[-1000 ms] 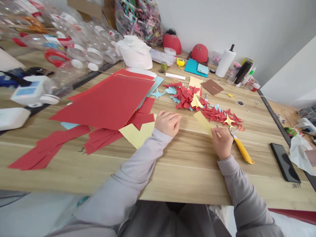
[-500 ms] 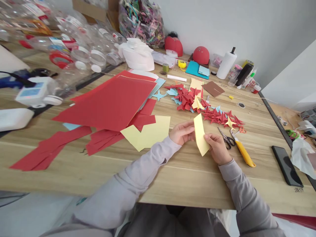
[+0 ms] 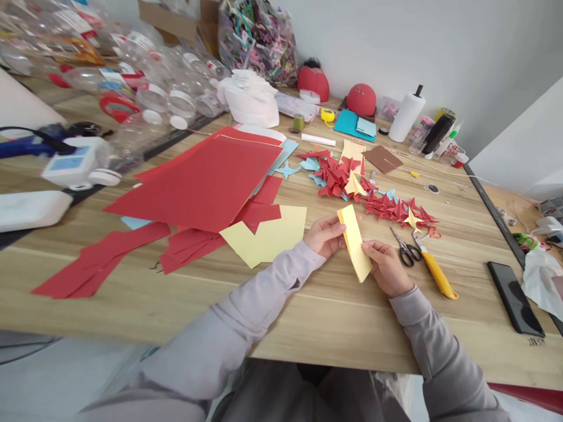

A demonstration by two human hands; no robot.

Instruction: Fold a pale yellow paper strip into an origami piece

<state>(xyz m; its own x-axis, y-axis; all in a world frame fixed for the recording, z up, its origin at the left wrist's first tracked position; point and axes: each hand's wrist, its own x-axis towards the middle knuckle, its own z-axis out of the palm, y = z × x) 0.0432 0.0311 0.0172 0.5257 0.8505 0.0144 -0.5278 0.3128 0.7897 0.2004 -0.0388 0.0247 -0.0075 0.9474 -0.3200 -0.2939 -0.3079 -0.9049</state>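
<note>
A long strip of pale yellow paper (image 3: 354, 243) stands slanted on the wooden table in front of me. My left hand (image 3: 324, 235) pinches its upper part, and my right hand (image 3: 386, 267) grips its lower right edge. Just right of my right hand lie black-handled scissors (image 3: 405, 250), closed, next to a yellow utility knife (image 3: 435, 273). A cut sheet of the same yellow paper (image 3: 264, 234) lies left of my left hand. Beyond the hands spreads a pile of folded red paper shapes (image 3: 387, 208).
Large red paper sheets (image 3: 193, 181) and red offcuts (image 3: 101, 261) cover the table's left side. Clear plastic bottles (image 3: 176, 99) crowd the back left. A black phone (image 3: 514, 299) lies near the right edge. A paper towel roll (image 3: 407, 116) stands at the back.
My left hand has moved from beside the strip onto it, so both hands now hold it. The strip has turned more upright, and the scissors, hidden before, now show beside my right hand.
</note>
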